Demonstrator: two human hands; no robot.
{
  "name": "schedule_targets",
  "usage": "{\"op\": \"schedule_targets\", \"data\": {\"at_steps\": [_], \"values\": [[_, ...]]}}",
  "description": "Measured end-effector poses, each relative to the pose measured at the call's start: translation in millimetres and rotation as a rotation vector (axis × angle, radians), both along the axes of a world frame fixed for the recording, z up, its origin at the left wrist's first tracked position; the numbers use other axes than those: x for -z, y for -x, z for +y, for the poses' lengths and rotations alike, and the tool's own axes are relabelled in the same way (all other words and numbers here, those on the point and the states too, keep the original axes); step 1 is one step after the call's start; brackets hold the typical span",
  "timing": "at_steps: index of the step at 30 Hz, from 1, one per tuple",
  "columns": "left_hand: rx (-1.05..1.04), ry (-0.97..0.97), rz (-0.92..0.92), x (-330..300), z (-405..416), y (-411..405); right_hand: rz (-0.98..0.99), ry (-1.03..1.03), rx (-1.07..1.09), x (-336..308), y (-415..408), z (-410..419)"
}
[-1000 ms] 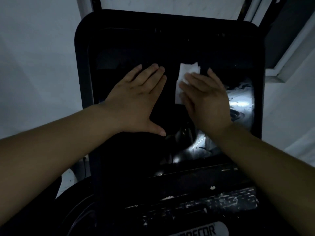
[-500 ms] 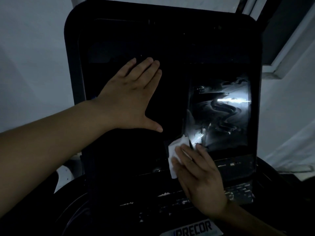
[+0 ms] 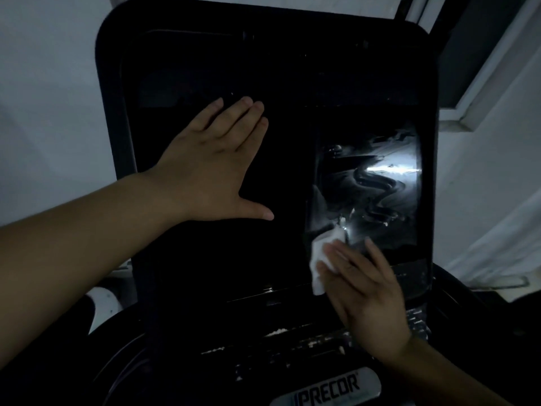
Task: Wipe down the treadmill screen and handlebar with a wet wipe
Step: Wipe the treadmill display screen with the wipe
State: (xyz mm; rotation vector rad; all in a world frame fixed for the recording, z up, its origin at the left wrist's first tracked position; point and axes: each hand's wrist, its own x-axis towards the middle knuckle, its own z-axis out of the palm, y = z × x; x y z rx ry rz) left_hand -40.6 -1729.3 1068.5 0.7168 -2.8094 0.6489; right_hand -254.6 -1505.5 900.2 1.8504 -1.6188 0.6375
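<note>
The dark treadmill screen (image 3: 292, 83) fills the middle of the head view, in a black rounded frame. Its right part shows wet, shiny streaks (image 3: 377, 183). My left hand (image 3: 210, 168) lies flat on the left half of the screen, fingers spread, holding nothing. My right hand (image 3: 363, 291) presses a folded white wet wipe (image 3: 320, 253) against the lower right part of the screen, near its bottom edge. Most of the wipe is hidden under my fingers. No handlebar can be made out in the dim light.
Below the screen sits the console panel with a silver PRECOR badge (image 3: 328, 389) and pale specks of dust (image 3: 275, 332). A white wall (image 3: 49, 98) lies to the left, a window frame (image 3: 483, 83) to the right. The room is dim.
My right hand has slid the wipe from the upper middle of the screen down to its lower right part, leaving wet streaks. My left hand has stayed flat on the screen.
</note>
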Motion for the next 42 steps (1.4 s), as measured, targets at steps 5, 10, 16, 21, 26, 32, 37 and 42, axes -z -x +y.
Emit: {"op": "schedule_targets", "data": {"at_steps": [5,10,16,21,26,32,37,42], "values": [[0.004,-0.014,-0.001,-1.0,1.3,0.3,-0.071,0.03,0.095,5.4,11.5,2.0],[-0.004,0.002,0.003,0.9,0.4,1.7,-0.101,0.05,-0.037,10.7,-42.9,-21.9],[-0.018,0.005,-0.014,0.8,0.1,0.6,-0.045,0.035,-0.035,6.7,-26.2,-17.2],[-0.032,-0.018,-0.017,0.1,3.5,3.0,-0.055,0.036,0.039,4.0,4.1,-7.1],[-0.034,-0.025,0.004,0.9,5.8,3.8,-0.04,0.088,0.004,-14.3,-3.8,-32.1],[-0.01,-0.01,0.015,-0.5,2.8,2.5,0.041,0.174,-0.01,-97.6,21.5,-113.3],[-0.017,-0.001,0.001,0.3,1.5,1.3,-0.001,0.271,0.008,-135.1,38.7,-151.6],[-0.016,-0.016,0.02,0.4,3.5,3.0,0.004,0.238,0.015,-107.8,29.5,-122.7]]}}
